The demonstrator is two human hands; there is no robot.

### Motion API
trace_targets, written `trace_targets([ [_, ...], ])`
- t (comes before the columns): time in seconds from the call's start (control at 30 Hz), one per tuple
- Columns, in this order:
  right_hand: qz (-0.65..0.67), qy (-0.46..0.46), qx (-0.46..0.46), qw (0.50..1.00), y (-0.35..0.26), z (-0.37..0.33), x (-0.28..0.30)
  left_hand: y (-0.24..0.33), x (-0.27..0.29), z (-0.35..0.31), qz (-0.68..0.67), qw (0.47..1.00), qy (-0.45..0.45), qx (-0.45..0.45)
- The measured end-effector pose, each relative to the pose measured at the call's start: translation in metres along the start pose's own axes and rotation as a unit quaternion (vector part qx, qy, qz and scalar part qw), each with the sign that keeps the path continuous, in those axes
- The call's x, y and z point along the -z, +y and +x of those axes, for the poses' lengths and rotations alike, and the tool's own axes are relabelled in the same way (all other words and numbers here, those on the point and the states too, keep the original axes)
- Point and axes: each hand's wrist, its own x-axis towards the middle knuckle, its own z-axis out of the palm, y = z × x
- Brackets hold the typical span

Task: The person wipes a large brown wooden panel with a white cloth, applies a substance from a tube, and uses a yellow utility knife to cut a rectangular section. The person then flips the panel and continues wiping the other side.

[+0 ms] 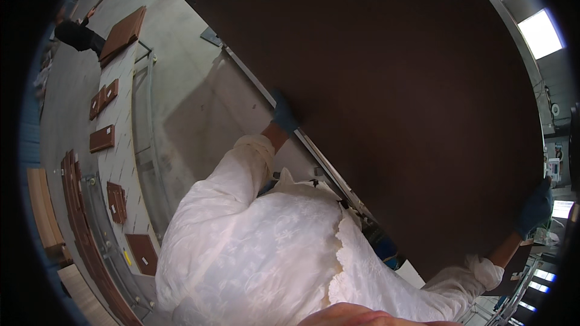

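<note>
A very large dark brown panel (393, 96) fills the middle and right of the view, tilted, with a pale metallic strip along its left edge. My left hand (284, 113), in a blue-grey glove, grips that left edge; its fingers are partly lost against the dark surface. Far over to the right, my right hand (535, 208) in the same kind of glove is closed around the panel's right edge near the lower corner. White patterned sleeves cover both my arms. What lies beneath the panel is mostly hidden.
At the left runs a long light table (124, 163) bearing several reddish-brown board pieces. A stack of brown panels (124, 33) rests at its far end, beside a person's dark sleeve (78, 35). Long brown strips (78, 223) lie further left. Grey floor (175, 42) stretches between.
</note>
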Motion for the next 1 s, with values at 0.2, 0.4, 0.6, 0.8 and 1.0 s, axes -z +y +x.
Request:
trace_targets([
  [0.2, 0.035, 0.165, 0.158, 0.973, 0.027, -0.009, 0.012, -0.046, -0.047, 0.048, -0.036, 0.998, 0.044, 0.029],
  [0.4, 0.011, 0.162, 0.163, 0.973, 0.056, -0.021, 0.011, -0.077, -0.077, 0.073, -0.064, 0.996, -0.014, 0.055],
  [0.6, 0.024, 0.132, 0.164, 0.977, 0.06, -0.033, 0.009, -0.096, -0.09, 0.074, -0.032, 0.995, -0.033, 0.093],
  [0.8, 0.064, 0.147, 0.205, 0.966, 0.045, -0.032, -0.001, -0.092, -0.09, 0.07, 0.018, 0.993, -0.035, 0.114],
  [1.0, 0.091, 0.13, 0.188, 0.969, 0.038, -0.021, -0.013, -0.081, -0.11, 0.074, 0.11, 0.98, -0.065, 0.151],
])
